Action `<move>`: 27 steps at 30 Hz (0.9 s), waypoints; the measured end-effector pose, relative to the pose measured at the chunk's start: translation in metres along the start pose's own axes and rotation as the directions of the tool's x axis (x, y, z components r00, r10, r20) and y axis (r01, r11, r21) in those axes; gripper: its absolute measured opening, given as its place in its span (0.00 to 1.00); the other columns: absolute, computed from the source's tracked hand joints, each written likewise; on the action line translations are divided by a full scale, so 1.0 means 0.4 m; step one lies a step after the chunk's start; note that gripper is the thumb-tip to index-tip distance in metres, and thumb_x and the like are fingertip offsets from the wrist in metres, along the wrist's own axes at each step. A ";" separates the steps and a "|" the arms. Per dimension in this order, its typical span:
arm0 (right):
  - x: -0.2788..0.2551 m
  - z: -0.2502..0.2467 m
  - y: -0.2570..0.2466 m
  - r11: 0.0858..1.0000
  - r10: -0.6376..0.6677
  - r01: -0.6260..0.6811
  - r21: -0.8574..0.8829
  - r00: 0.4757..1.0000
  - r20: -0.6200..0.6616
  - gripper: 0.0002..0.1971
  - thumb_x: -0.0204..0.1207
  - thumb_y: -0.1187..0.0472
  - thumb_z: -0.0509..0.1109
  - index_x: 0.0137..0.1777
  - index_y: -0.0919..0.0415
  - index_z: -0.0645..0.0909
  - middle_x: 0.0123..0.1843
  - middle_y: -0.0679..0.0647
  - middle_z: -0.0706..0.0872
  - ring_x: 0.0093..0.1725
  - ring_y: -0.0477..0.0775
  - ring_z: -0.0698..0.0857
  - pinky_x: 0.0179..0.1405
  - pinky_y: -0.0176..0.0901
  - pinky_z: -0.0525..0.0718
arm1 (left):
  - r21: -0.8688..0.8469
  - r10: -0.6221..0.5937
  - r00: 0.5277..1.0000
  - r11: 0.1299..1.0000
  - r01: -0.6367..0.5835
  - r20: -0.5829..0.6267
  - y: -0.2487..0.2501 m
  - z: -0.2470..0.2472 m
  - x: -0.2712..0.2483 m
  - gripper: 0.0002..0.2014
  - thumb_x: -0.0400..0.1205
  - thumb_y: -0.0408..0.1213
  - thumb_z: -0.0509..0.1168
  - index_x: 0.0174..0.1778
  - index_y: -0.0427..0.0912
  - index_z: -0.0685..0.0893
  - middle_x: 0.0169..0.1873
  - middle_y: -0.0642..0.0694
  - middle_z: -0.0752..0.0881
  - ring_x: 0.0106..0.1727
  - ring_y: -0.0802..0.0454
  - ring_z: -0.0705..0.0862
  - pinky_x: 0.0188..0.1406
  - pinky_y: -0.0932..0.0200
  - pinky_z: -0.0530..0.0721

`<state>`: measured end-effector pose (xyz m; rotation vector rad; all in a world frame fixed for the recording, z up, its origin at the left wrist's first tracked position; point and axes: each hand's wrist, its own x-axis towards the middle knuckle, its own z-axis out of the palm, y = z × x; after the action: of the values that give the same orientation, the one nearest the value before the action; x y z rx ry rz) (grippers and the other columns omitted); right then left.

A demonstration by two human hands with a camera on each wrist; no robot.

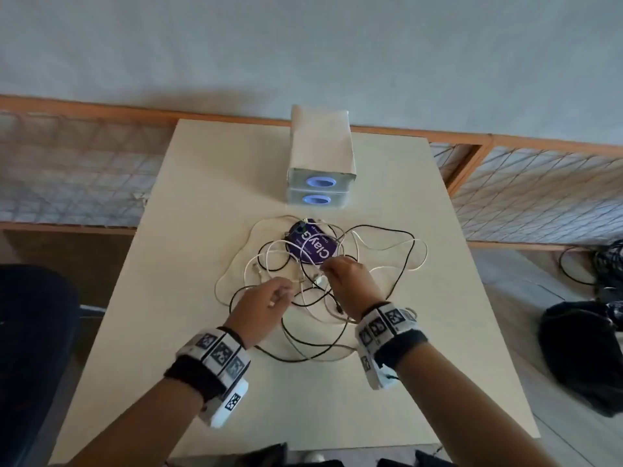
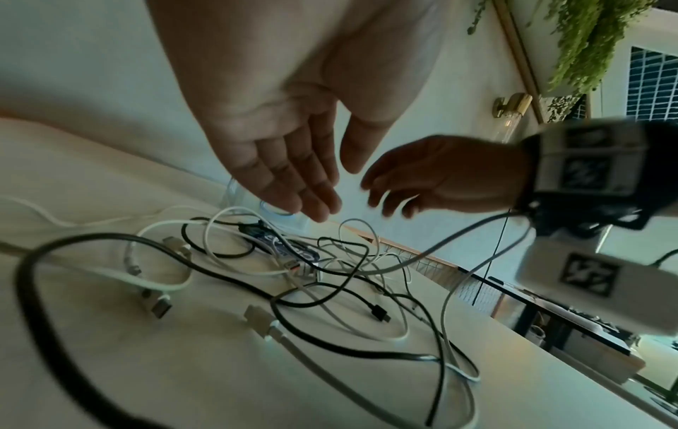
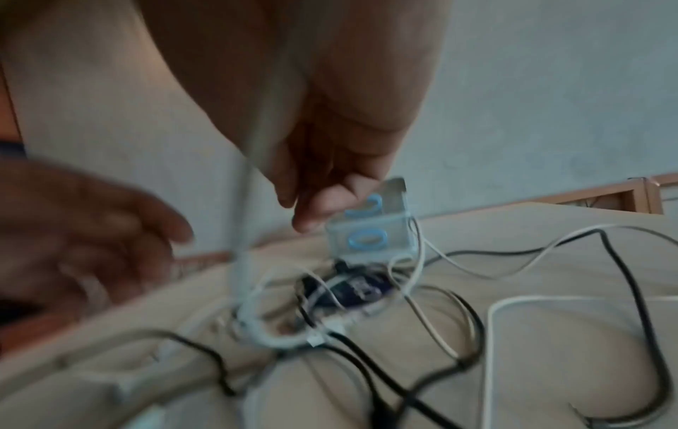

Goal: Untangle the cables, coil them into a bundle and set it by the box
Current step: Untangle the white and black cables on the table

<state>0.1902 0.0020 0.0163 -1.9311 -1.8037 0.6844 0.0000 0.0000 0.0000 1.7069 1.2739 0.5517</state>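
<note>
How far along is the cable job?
Done: nothing visible; the black and white cables lie tangled on the table, over a purple disc. In hand: the right hand appears to pinch a white cable; the left hand hovers with straight fingers in its wrist view. Left: untangling, coiling, setting the bundle by the box.

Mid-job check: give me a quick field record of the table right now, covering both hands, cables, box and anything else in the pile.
surface: pale table
cables: black and white cables lying loose and crossed, not yet coiled
box: small two-drawer box at the far edge, just beyond the tangle
other item: purple round pack under some cable loops
left hand: over the tangle, fingers straight, holding nothing
right hand: fingers curled; a white cable runs up into it
progress: untangling at an early stage
</note>
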 end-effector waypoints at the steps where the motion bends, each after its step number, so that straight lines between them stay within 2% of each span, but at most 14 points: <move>1: 0.034 0.028 0.020 0.996 0.037 -0.033 -0.086 0.998 0.051 0.11 0.78 0.65 0.62 0.55 0.60 0.84 0.55 0.59 0.87 0.54 0.60 0.85 0.56 0.46 0.80 | 0.005 -0.008 1.000 1.000 0.008 0.007 -0.006 -0.003 0.019 0.09 0.80 0.39 0.64 0.55 0.47 0.83 0.40 0.55 0.84 0.42 0.61 0.81 0.41 0.72 0.75; 3: 0.075 0.064 0.044 0.968 0.101 -0.065 -0.242 0.985 0.141 0.13 0.78 0.65 0.62 0.59 0.55 0.82 0.60 0.59 0.85 0.57 0.62 0.84 0.58 0.52 0.83 | 0.041 -0.023 0.999 0.999 0.021 0.041 -0.012 -0.007 0.048 0.09 0.81 0.40 0.64 0.55 0.48 0.83 0.40 0.56 0.84 0.43 0.60 0.81 0.39 0.77 0.73; 4: 0.084 0.078 0.052 0.950 0.128 -0.065 -0.304 0.973 0.191 0.15 0.77 0.66 0.63 0.60 0.53 0.81 0.61 0.59 0.83 0.57 0.63 0.84 0.57 0.54 0.84 | 0.054 -0.027 0.997 0.998 0.023 0.073 -0.016 -0.007 0.058 0.09 0.81 0.40 0.64 0.55 0.47 0.83 0.40 0.56 0.84 0.43 0.60 0.81 0.38 0.80 0.72; 6: 0.102 0.110 0.069 0.922 0.133 -0.042 -0.385 0.968 0.213 0.15 0.76 0.65 0.63 0.60 0.51 0.79 0.61 0.57 0.81 0.55 0.64 0.85 0.52 0.56 0.86 | 0.038 -0.019 0.992 0.999 0.015 0.124 -0.029 -0.006 0.075 0.08 0.80 0.40 0.64 0.55 0.48 0.83 0.39 0.60 0.83 0.42 0.65 0.81 0.39 0.81 0.73; 9: 0.113 0.135 0.083 0.884 0.122 -0.031 -0.466 0.979 0.166 0.11 0.77 0.58 0.64 0.59 0.48 0.78 0.61 0.54 0.79 0.56 0.62 0.84 0.47 0.57 0.87 | 0.010 -0.025 0.986 1.000 0.024 0.168 -0.055 -0.002 0.093 0.07 0.80 0.39 0.64 0.52 0.54 0.80 0.38 0.62 0.83 0.43 0.64 0.82 0.41 0.78 0.75; 11: 0.114 0.140 0.085 0.860 0.138 -0.032 -0.509 0.975 0.172 0.11 0.77 0.55 0.64 0.60 0.47 0.77 0.62 0.53 0.79 0.58 0.61 0.83 0.48 0.57 0.86 | -0.005 -0.047 0.979 0.999 0.049 0.200 -0.067 0.008 0.101 0.07 0.80 0.40 0.64 0.53 0.55 0.79 0.40 0.59 0.84 0.44 0.59 0.84 0.43 0.74 0.76; 13: 0.115 0.133 0.084 0.851 0.107 0.013 -0.525 0.974 0.197 0.12 0.78 0.54 0.64 0.60 0.49 0.78 0.61 0.54 0.79 0.59 0.61 0.81 0.52 0.57 0.84 | 0.007 -0.078 0.957 0.997 0.079 0.281 -0.076 0.026 0.100 0.08 0.81 0.41 0.63 0.55 0.52 0.80 0.45 0.54 0.86 0.46 0.57 0.84 0.45 0.71 0.76; 16: 0.113 0.081 0.050 0.923 0.012 0.049 -0.381 0.988 0.157 0.12 0.79 0.54 0.62 0.59 0.57 0.79 0.59 0.58 0.79 0.60 0.63 0.79 0.57 0.56 0.80 | 0.082 -0.099 0.906 0.994 0.071 0.411 -0.087 0.055 0.084 0.13 0.81 0.43 0.63 0.61 0.46 0.79 0.52 0.51 0.85 0.53 0.58 0.83 0.45 0.76 0.73; 18: 0.092 0.024 0.008 0.987 -0.067 0.066 -0.148 0.998 0.000 0.12 0.80 0.57 0.61 0.57 0.63 0.79 0.56 0.61 0.81 0.55 0.63 0.80 0.54 0.54 0.81 | 0.059 -0.083 0.891 0.996 0.063 0.447 -0.084 0.064 0.080 0.16 0.82 0.44 0.62 0.63 0.42 0.78 0.60 0.48 0.85 0.61 0.56 0.82 0.52 0.76 0.73; 21: 0.016 -0.066 -0.052 0.975 -0.166 0.202 0.094 0.941 -0.296 0.10 0.81 0.61 0.61 0.55 0.65 0.78 0.51 0.61 0.84 0.46 0.57 0.83 0.47 0.44 0.82 | 0.097 -0.091 0.892 0.994 0.053 0.444 -0.042 0.067 0.083 0.22 0.82 0.52 0.58 0.68 0.45 0.77 0.64 0.51 0.82 0.66 0.58 0.79 0.63 0.67 0.72; 22: -0.014 -0.091 -0.065 0.961 -0.181 0.240 0.141 0.923 -0.339 0.09 0.81 0.62 0.61 0.55 0.65 0.78 0.51 0.60 0.84 0.46 0.54 0.83 0.46 0.40 0.82 | 0.103 -0.111 0.899 0.992 0.074 0.424 -0.022 0.066 0.085 0.24 0.81 0.57 0.55 0.67 0.47 0.78 0.63 0.52 0.83 0.64 0.57 0.80 0.63 0.62 0.74; 24: -0.061 -0.115 -0.062 0.943 -0.186 0.270 0.192 0.911 -0.367 0.09 0.81 0.63 0.61 0.55 0.64 0.79 0.50 0.58 0.83 0.46 0.47 0.82 0.47 0.33 0.80 | 0.104 -0.111 0.916 0.992 0.076 0.385 0.022 0.060 0.083 0.27 0.76 0.64 0.52 0.54 0.47 0.83 0.52 0.47 0.88 0.51 0.53 0.85 0.57 0.55 0.80; 26: -0.093 -0.120 -0.029 0.945 -0.141 0.234 0.228 0.922 -0.361 0.08 0.79 0.65 0.62 0.54 0.62 0.81 0.49 0.54 0.83 0.44 0.39 0.81 0.45 0.28 0.79 | 0.083 -0.089 0.920 0.995 0.062 0.381 0.079 0.057 0.062 0.22 0.79 0.57 0.55 0.40 0.42 0.83 0.36 0.46 0.89 0.35 0.51 0.85 0.45 0.54 0.83; 27: -0.104 -0.117 -0.012 0.942 -0.101 0.204 0.268 0.930 -0.354 0.08 0.79 0.66 0.64 0.54 0.61 0.81 0.48 0.52 0.84 0.44 0.37 0.81 0.43 0.27 0.79 | 0.044 -0.090 0.913 0.996 0.079 0.398 0.111 0.058 0.049 0.19 0.82 0.52 0.56 0.37 0.41 0.83 0.32 0.47 0.88 0.31 0.52 0.84 0.39 0.55 0.82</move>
<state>0.2130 -0.0374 0.0597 -1.5746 -1.5207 0.5045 0.0479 0.0064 0.0235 1.6705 1.0537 0.1203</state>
